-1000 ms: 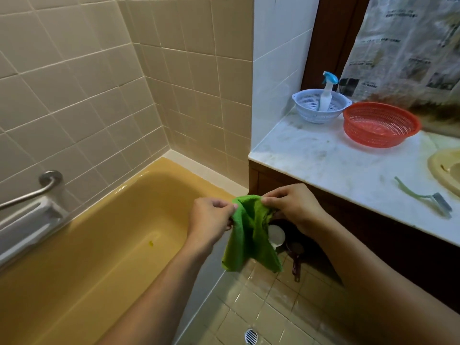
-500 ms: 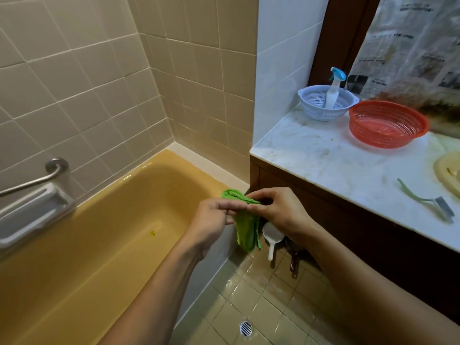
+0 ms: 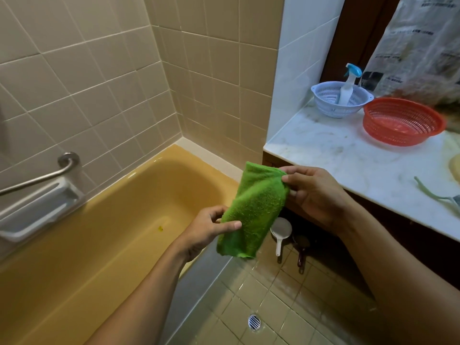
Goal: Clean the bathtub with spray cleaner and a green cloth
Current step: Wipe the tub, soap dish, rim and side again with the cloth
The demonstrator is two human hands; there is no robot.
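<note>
Both hands are holding the cloth (image 3: 254,210) above the tub (image 3: 104,245) rim: left hand (image 3: 209,230) is pinching its lower edge, right hand (image 3: 316,192) its upper corner. Sprayer (image 3: 348,85) is standing in the white basket (image 3: 326,105) on the counter (image 3: 348,160).

Both hands hold the green cloth (image 3: 254,210) up between them. The left hand (image 3: 209,230) grips the cloth's lower left edge, thumb laid flat across the front and fingers curled behind it. The right hand (image 3: 316,192) pinches the cloth's upper right corner, thumb tip on the front, the other fingers bent behind the edge, the back of the hand turned outward. The bare left forearm (image 3: 139,302) rises toward the cloth from below it; the bare right forearm (image 3: 388,265) reaches in from its lower right.
</note>
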